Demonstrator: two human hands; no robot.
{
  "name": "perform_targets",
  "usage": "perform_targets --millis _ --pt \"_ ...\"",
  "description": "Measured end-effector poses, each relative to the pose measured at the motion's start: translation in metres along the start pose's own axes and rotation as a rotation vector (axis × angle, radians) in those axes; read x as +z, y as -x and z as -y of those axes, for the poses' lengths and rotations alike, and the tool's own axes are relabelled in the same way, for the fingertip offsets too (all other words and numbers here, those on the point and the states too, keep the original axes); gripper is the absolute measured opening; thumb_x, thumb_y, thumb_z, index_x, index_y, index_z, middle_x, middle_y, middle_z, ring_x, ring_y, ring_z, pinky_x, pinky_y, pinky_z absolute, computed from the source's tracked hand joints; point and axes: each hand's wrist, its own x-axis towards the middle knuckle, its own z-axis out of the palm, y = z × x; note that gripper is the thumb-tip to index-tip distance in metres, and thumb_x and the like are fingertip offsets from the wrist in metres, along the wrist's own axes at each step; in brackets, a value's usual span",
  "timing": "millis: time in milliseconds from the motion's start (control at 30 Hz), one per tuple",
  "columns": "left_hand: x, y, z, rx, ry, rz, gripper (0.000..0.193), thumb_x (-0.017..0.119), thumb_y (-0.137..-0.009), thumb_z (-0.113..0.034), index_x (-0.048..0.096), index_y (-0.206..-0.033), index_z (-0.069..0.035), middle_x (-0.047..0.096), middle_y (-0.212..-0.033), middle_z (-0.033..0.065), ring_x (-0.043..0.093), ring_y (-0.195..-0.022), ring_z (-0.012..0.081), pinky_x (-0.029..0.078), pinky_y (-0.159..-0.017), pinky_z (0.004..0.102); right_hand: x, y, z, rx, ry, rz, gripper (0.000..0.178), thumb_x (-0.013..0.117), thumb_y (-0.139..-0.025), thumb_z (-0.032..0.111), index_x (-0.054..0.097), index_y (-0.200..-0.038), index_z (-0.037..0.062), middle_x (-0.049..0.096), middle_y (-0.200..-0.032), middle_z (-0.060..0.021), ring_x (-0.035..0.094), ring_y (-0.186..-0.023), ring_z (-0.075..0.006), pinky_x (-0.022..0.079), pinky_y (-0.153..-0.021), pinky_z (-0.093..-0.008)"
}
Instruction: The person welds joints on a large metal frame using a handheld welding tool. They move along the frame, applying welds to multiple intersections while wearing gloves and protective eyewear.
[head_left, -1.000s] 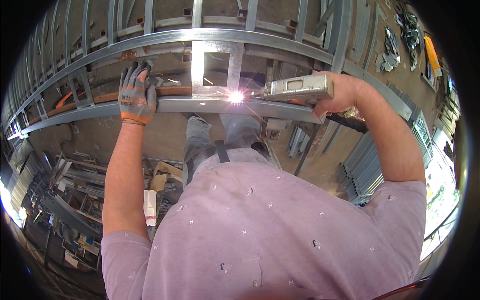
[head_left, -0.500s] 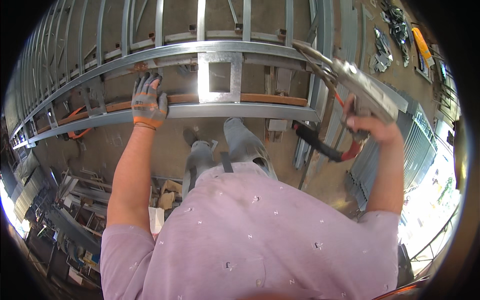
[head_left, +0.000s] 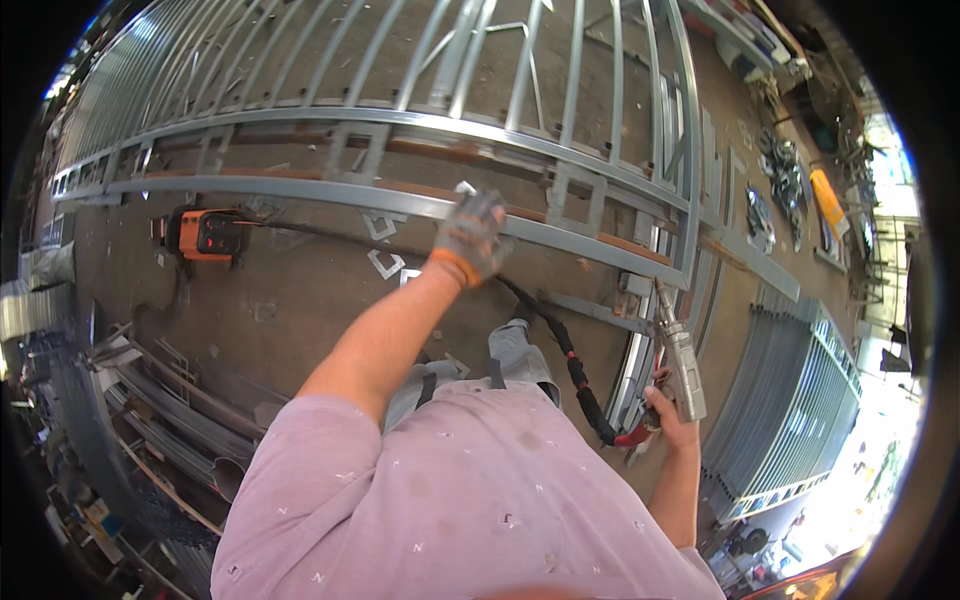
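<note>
My left hand [head_left: 470, 240], in a grey and orange glove, is at the near rail [head_left: 300, 188] of a long galvanized steel frame. Motion blurs its fingers, so their grip on the rail cannot be made out. Bare, my right hand [head_left: 672, 415] is closed around the handle of a silver welding gun [head_left: 683, 365]. The gun's narrow nozzle points up toward the frame's near right corner. From its handle a black-wrapped cable [head_left: 575, 370] with a red end piece runs left past my legs. A plate with a square opening [head_left: 577, 200] joins the frame's two long rails.
An orange and black machine [head_left: 205, 235] stands on the floor at left, with small bent metal pieces [head_left: 383, 262] nearby. Stacked metal panels [head_left: 780, 410] stand at right, near a yellow object [head_left: 828, 205]. Long metal profiles [head_left: 180, 400] lie at lower left.
My view has shifted, bringing the orange machine into sight. My left hand has moved right along the near rail. The welding gun is lower and nearer my body, with its nozzle pointing more upward.
</note>
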Motion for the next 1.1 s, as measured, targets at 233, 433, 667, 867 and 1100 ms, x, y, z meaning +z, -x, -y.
perform_targets --millis 233,433,667,867,1100 --pt "-0.072 0.297 0.081 -0.303 0.127 0.462 0.072 0.060 -0.106 -0.059 0.063 -0.154 -0.006 0.050 -0.171 0.0170 0.039 -0.163 0.0362 0.027 -0.137 0.0480 0.119 0.026 -0.014 -0.197 0.142 0.025 0.027 0.088 -0.092 0.004 0.072 -0.114 0.0034 0.064 -0.086 0.0052 0.058 -0.077 -0.0068 0.049 -0.070 -0.0264" --pt "-0.150 0.628 0.195 -1.347 0.107 0.857 0.070 0.047 -0.108 -0.062 0.068 -0.151 -0.010 0.060 -0.164 0.0179 0.060 -0.147 0.0377 0.045 -0.124 0.0470 0.233 0.007 0.036 -0.295 0.151 0.238 0.030 0.087 -0.092 0.003 0.071 -0.118 0.0031 0.065 -0.087 0.0031 0.060 -0.076 -0.0085 0.051 -0.069 -0.0284" --pt "-0.171 0.726 0.239 -1.296 0.132 0.849 0.069 0.051 -0.103 -0.063 0.074 -0.143 -0.011 0.067 -0.153 0.0216 0.061 -0.143 0.0423 0.047 -0.121 0.0497 0.354 -0.032 0.077 -0.307 0.221 0.327 0.026 0.088 -0.093 0.007 0.071 -0.113 0.0026 0.069 -0.087 0.0010 0.061 -0.074 -0.0079 0.053 -0.066 -0.0288" --pt "-0.188 0.548 0.278 -1.261 0.383 0.586 0.064 0.062 -0.101 -0.058 0.073 -0.142 -0.009 0.068 -0.151 0.0212 0.063 -0.141 0.0401 0.049 -0.119 0.0485 0.466 -0.069 0.129 -0.383 0.301 0.343 0.029 0.088 -0.094 0.015 0.072 -0.115 0.0021 0.073 -0.089 -0.0028 0.066 -0.081 -0.0146 0.058 -0.078 -0.0348" --pt "-0.244 0.428 0.395 -0.909 0.227 0.657 0.068 0.066 -0.101 -0.060 0.066 -0.150 -0.012 0.064 -0.157 0.0160 0.059 -0.146 0.0356 0.046 -0.124 0.0450 0.569 -0.087 0.224 -0.454 0.389 0.346 0.037 0.089 -0.093 0.021 0.073 -0.121 0.0032 0.074 -0.091 -0.0131 0.069 -0.081 -0.0282 0.058 -0.081 -0.0406"
